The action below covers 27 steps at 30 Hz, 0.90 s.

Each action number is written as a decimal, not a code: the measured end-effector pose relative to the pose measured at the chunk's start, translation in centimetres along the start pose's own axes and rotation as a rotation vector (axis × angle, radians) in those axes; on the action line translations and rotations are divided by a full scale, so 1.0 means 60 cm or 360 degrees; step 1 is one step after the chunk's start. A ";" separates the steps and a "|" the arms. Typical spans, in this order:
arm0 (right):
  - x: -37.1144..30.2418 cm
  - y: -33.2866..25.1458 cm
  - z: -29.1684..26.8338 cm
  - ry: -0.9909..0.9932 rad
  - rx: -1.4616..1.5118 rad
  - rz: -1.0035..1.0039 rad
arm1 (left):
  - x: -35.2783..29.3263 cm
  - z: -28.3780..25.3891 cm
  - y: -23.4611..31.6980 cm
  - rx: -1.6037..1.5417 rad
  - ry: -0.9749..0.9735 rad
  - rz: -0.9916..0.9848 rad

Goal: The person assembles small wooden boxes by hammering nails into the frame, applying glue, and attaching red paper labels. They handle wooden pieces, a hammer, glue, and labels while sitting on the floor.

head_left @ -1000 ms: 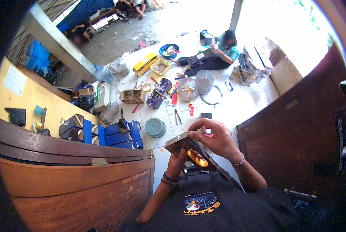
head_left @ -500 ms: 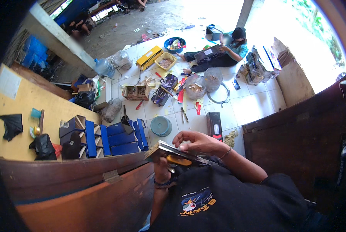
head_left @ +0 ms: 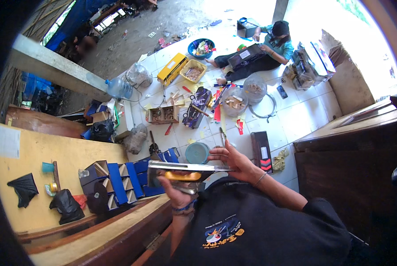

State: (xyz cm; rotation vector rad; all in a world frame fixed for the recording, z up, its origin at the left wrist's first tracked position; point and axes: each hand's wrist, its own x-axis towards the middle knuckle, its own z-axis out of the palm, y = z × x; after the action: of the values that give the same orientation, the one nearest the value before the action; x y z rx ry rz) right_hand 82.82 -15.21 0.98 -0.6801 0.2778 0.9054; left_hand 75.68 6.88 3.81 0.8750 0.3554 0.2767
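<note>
In my left hand is what looks like a staple gun, with a yellow grip and a long silver rail along its top. It lies level in front of my chest, its rail end reaching toward my right palm. My fingers wrap around its left part from below. Just beyond the rail's right end is my right hand, fingers stretched out and apart. Whether its palm touches the rail I cannot tell. On the tiled floor beyond stands a round teal tub.
Blue-covered box files and black plastic bags lie on the yellow board at left. A dark wooden cabinet is at right. A person in teal sits on the floor working on a black box, near baskets, scraps and clear bags.
My right hand has moved off the rail's middle to its right end, its fingers now spread. The staple gun has shifted left and turned more level. My view has turned slightly.
</note>
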 end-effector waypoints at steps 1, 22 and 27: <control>0.023 -0.014 0.008 -0.0013 -0.0027 -0.0014 | 0.025 0.014 -0.011 0.0051 -0.0019 0.0011; 0.306 -0.096 0.100 0.0638 0.0612 0.0154 | 0.327 0.048 0.007 0.0779 0.0042 -0.0606; 0.382 -0.120 0.092 0.0727 0.0837 0.0071 | 0.447 0.040 0.015 0.0680 -0.0149 -0.0495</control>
State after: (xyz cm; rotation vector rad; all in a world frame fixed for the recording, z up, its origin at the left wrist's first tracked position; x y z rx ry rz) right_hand 102.02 -0.27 -3.09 -0.3808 0.9069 0.6669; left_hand 100.91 15.91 0.88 1.2294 0.4656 -0.1349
